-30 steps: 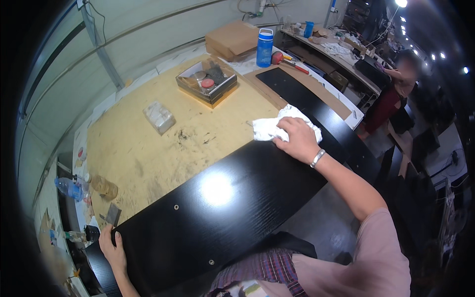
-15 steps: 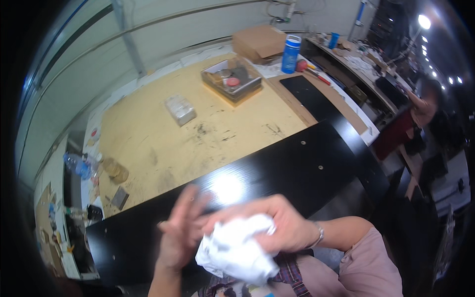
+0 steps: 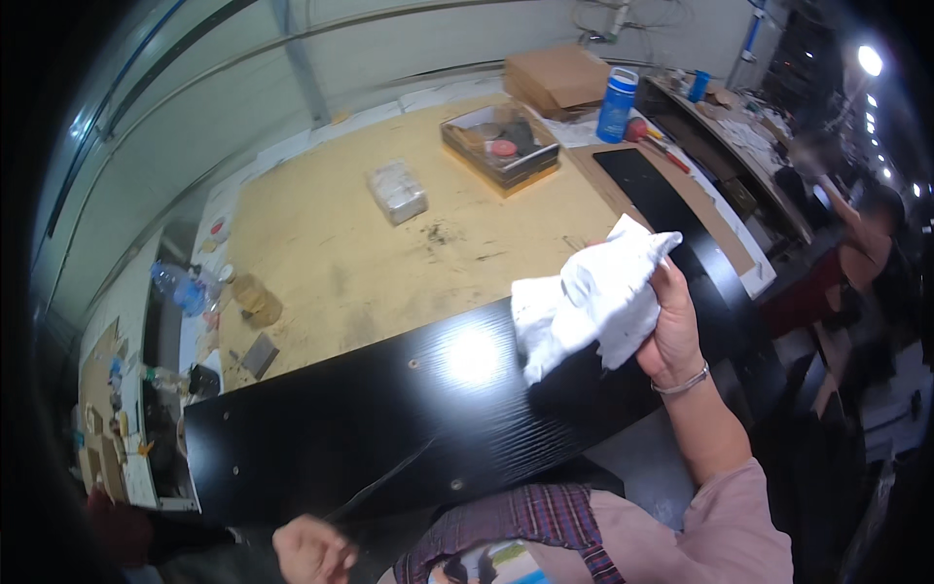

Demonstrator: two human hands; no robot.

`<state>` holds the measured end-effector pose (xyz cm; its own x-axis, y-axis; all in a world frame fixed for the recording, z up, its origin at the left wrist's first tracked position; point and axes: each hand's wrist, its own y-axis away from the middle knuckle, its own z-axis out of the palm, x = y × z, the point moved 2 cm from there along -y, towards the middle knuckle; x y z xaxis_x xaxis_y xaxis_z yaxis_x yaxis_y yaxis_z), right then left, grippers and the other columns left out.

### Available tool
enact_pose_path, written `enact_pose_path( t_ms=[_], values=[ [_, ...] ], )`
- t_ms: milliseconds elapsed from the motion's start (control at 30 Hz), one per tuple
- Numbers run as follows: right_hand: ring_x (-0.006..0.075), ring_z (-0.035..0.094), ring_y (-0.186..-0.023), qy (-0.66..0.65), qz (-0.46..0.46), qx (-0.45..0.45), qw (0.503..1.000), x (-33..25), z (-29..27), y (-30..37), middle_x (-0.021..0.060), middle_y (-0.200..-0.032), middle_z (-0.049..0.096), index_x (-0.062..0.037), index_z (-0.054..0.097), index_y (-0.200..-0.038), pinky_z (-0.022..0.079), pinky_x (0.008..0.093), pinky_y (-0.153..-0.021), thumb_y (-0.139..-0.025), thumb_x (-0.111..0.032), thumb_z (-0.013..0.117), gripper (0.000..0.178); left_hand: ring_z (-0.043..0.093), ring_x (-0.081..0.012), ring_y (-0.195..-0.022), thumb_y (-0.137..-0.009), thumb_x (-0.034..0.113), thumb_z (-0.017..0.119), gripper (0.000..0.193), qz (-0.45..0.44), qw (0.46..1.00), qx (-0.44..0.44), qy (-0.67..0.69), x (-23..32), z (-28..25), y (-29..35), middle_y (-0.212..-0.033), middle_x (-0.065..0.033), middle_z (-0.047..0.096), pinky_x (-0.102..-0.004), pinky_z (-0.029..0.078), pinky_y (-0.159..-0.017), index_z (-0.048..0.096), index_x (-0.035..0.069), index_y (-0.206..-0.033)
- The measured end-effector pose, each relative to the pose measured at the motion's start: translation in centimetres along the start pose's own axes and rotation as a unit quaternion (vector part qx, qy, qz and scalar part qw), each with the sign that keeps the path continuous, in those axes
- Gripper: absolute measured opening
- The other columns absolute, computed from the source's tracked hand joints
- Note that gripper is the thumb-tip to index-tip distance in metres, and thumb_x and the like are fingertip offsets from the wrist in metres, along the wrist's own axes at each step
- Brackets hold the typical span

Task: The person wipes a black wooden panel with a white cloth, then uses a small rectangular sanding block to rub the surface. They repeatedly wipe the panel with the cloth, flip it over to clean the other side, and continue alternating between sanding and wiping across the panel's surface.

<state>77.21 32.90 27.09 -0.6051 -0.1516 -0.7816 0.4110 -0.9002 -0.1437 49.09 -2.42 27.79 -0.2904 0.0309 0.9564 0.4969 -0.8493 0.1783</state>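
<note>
A crumpled white cloth (image 3: pixel 589 302) is gripped in my right hand (image 3: pixel 675 331), raised over the right part of a long black board (image 3: pixel 389 419). The thumb presses the cloth's right side, and its loose folds hang to the left. Below the board's front edge, low in the picture, my left hand (image 3: pixel 313 550) has its fingers curled in and slightly blurred. Whether anything lies inside those fingers is hidden. A thin pale line runs over the board toward that hand; whether it is a thread or a mark I cannot tell. Small round metal fittings (image 3: pixel 457 484) dot the board's surface.
Beyond the board, a stained yellowish table (image 3: pixel 331 243) bears a wrapped block (image 3: pixel 399 192) and an open box (image 3: pixel 501 146) of odds and ends. A blue bottle (image 3: pixel 617 105) stands back right; plastic bottles (image 3: pixel 255 297) lie left. A co-worker (image 3: pixel 861 243) is far right.
My right hand has carried the cloth up and to the right, away from my body. My left hand has parted from it and dropped low to the left, fingers now curled. The view has shifted slightly.
</note>
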Motion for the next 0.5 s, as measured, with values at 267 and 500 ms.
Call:
enact_pose_path(
  t_ms=[267, 500],
  values=[
    [0.034, 0.069, -0.114, 0.533, -0.267, -0.147, 0.789, -0.2, 1.6, 3.7, 0.0206, -0.124, 0.07, -0.0014, 0.071, -0.114, 0.053, 0.0387, -0.099, -0.074, -0.004, 0.076, 0.04, 0.051, -0.0145, -0.053, -0.105, 0.02, 0.054, 0.029, -0.104, 0.87, -0.015, -0.481, -5.0, -5.7, 4.7, -0.063, -0.0102, 0.056, -0.0327, 0.041, -0.052, 0.07, -0.002, -0.095],
    [0.0355, 0.071, -0.106, 0.595, -0.301, -0.009, 0.745, -0.1, -0.7, 2.1, 0.0202, -0.116, 0.073, 0.0011, 0.072, -0.106, 0.056, 0.0406, -0.094, -0.074, -0.007, 0.077, 0.033, 0.064, -0.0235, -0.083, -0.097, 0.01, 0.062, 0.016, -0.084, 0.761, 0.098, -0.635, -16.6, -20.2, 10.9, -0.088, -0.018, 0.067, -0.038, 0.05, -0.077, 0.069, -0.005, -0.096]
  ],
)
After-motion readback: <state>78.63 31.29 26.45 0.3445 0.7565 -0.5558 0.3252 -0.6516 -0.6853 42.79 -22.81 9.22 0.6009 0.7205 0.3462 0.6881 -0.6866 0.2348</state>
